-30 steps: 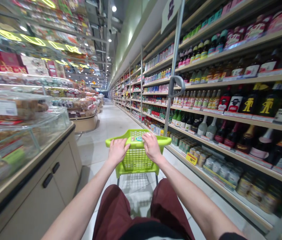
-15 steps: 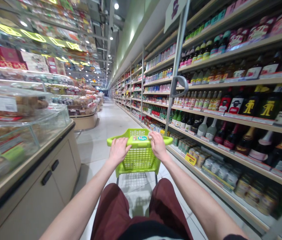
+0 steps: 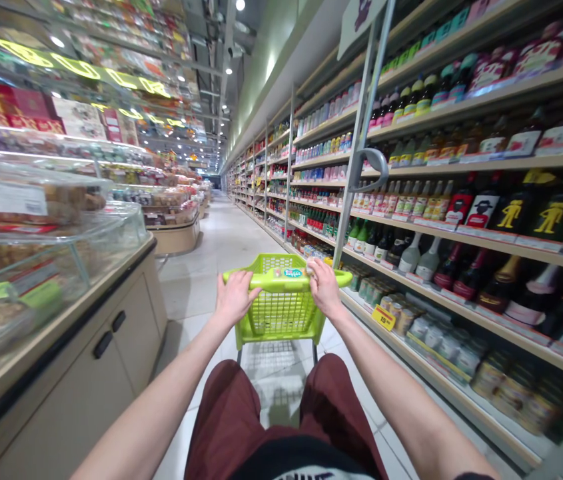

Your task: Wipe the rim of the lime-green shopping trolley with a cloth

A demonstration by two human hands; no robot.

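Observation:
A lime-green shopping cart (image 3: 281, 317) stands right in front of me, its lattice basket between my arms. My left hand (image 3: 234, 293) is closed over the left part of the handlebar. On the right part, my right hand (image 3: 324, 287) grips the same bar, with something small and whitish at its fingertips that I cannot make out. A label (image 3: 292, 273) with a teal patch sits on the bar between the hands. The undersides of both hands are hidden.
Shelves of bottles (image 3: 481, 213) and cans line the right side, with a yellow price tag (image 3: 384, 318) low down. A grey loop handle (image 3: 374, 169) juts from a shelf post. On the left stands a counter (image 3: 111, 347) with packaged food. A tiled aisle (image 3: 231, 230) runs ahead.
The cart and both hands appear slightly farther right in view, and the handlebar's tilt differs a little. Both hands keep their hold on the bar.

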